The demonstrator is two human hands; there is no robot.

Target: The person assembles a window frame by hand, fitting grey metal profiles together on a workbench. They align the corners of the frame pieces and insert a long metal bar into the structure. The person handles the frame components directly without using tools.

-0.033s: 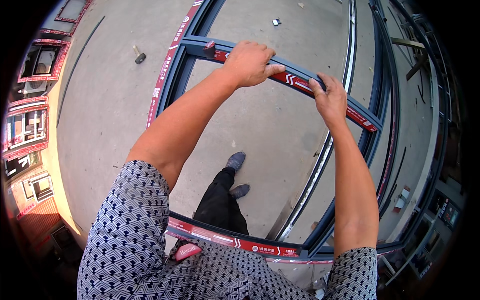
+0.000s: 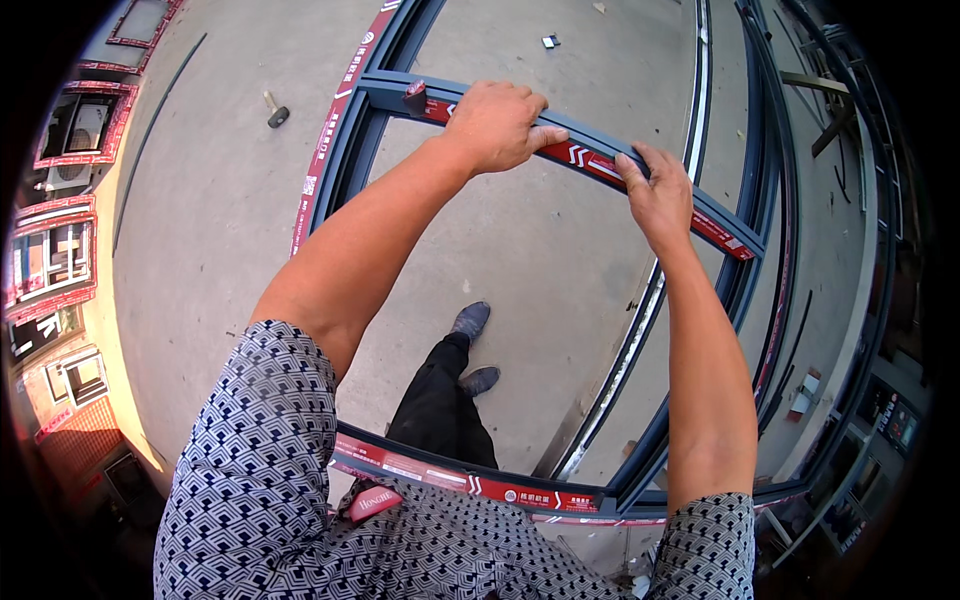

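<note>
Broadly, concrete floor: pale grey, spread under everything, with the person's shoes showing through the near opening of the frame
Blue-grey frame: directly ahead of the person, its rails running left and right and its near edge passing by the torso; it looks like metal, so I judge it stiff and fairly heavy, more awkward for its span than fragile
Crossbar: at the far side of that near opening, joining the left rail to the right one; it should barely flex, and two spaced holds along its middle seem sound for keeping it level
Red film: on the crossbar's near face, smooth and probably slippery under the thumbs
Left hand: laid over the crossbar left of its middle, fingers over the far side, thumb stretched rightward; how hard it presses I cannot tell
Right hand: pinching the crossbar farther right, thumb on the near face, fingers bent over the top
Mallet: on the floor at far left, outside the frame
Dark red piece: on the crossbar near its left end
</note>
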